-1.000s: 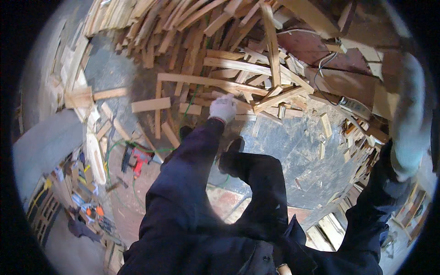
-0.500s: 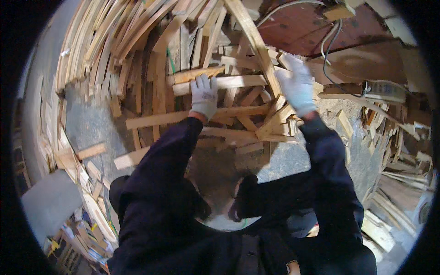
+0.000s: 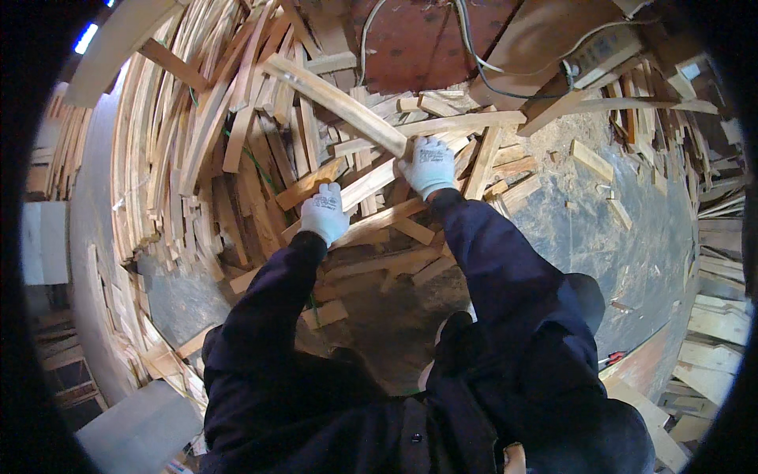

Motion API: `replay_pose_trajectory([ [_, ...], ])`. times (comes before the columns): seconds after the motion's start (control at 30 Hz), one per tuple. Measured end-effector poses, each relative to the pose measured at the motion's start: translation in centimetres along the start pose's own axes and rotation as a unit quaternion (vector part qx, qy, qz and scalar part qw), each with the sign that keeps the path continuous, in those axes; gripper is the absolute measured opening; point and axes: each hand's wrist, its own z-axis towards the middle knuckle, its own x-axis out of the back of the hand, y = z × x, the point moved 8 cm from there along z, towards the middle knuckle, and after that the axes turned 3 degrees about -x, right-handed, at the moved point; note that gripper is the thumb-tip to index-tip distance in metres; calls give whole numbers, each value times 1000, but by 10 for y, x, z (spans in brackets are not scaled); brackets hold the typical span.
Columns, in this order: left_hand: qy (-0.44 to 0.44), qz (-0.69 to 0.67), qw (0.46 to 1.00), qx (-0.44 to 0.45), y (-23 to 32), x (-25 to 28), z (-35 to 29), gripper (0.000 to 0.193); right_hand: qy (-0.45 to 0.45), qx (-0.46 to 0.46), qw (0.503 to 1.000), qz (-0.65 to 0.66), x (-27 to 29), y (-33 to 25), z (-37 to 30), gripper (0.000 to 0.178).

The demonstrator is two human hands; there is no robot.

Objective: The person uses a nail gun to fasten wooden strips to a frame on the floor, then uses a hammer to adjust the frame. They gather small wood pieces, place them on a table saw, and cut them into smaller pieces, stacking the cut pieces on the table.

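Note:
My left hand, in a white work glove, is closed round the left end of a pale wooden strip. At that strip's right end, my gloved right hand is also closed, thumb on the near side; its fingertips are partly hidden. A longer plank slopes down from the upper left, its lower end right against my right fingers. Just beyond my left hand lies a short orange-toned wood piece. Loose strips criss-cross beneath both hands, among them a board.
A tall stack of long strips stands at the left. A cable hangs by a reddish panel at the far side. Sawdust and offcuts, including a short block, lie on the grey floor to the right.
My right hand has come in from the right to the strip's right end. My left hand stays on the strip, which now slants more. The view has turned.

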Motion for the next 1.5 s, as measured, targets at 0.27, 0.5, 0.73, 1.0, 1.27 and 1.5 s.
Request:
replay_pose_trajectory([
  [0.27, 40, -27, 993, -109, 25, 103, -35, 48, 10, 24, 993, 112, 47, 4, 1, 58],
  [0.5, 92, 113, 979, -145, -16, 178, -74, 42, -56, 65, 971, 223, 63, -38, -10, 60],
  [0.73, 85, 57, 992, -69, -121, 216, -173, 50, -400, -78, 493, 768, 23, -74, -74, 61],
  [1.0, 137, -17, 988, 73, -192, 246, -336, 59, -424, -58, 409, 806, 43, -70, -67, 65],
  [1.27, 136, -393, 849, 325, -243, 225, -473, 56, -388, -88, 499, 770, 53, -67, -58, 57],
  [1.5, 96, -702, 688, 161, -155, 156, -322, 39, -349, -31, 519, 779, 92, -93, -60, 46],
])
